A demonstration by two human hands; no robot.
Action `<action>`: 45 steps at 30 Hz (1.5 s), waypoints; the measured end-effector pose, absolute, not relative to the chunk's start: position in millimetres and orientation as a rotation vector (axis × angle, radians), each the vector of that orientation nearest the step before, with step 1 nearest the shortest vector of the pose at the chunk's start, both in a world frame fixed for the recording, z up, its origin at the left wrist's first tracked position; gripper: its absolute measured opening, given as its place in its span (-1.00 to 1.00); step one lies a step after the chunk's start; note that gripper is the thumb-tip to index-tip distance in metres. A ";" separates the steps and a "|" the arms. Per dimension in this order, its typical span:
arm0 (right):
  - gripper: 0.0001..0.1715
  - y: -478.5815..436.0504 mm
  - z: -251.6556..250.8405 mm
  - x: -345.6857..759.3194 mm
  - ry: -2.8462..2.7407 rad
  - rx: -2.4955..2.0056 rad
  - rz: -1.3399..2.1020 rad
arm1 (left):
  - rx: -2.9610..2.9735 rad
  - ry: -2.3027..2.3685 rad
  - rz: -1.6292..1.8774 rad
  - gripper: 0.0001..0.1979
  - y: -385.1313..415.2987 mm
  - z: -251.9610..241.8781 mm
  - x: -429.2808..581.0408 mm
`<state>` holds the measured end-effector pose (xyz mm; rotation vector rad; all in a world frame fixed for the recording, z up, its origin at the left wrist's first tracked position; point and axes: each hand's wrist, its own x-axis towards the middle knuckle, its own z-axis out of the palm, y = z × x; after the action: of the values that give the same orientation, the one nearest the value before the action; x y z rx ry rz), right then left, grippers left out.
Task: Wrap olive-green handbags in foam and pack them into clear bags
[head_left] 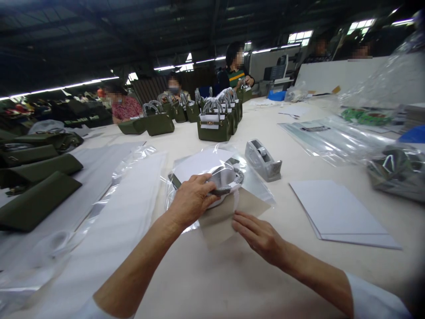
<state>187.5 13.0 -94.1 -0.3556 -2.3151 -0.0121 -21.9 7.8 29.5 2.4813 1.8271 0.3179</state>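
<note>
In front of me a handbag lies under white paper (202, 165) and clear plastic film (262, 192), with a bit of its dark green body showing. Its wrapped handle (237, 177) curves up on top. My left hand (192, 199) curls its fingers over that handle at the near side. A beige-grey sheet (215, 225) covers the near end, and a whitish strip, perhaps tape, runs down onto it from the handle. My right hand (259, 235) lies with outstretched fingers against the sheet's right part, fingertips by the strip's lower end.
A tape dispenser (264, 161) stands just beyond the bundle. White sheets (341, 215) lie at right, plastic bags (332, 135) behind them. Long plastic-covered paper (126, 204) and green handbags (36, 199) are at left. More green handbags (214, 126) stand ahead, near several people.
</note>
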 end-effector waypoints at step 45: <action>-0.82 78.3 -54.4 163.4 -2.358 -0.324 -0.206 | 2.613 1.964 0.172 -0.69 23.2 66.4 -47.1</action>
<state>163.4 78.3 -54.4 -0.3238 -2.3576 -0.2064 -47.1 23.2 66.4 2.6131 1.9639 0.1716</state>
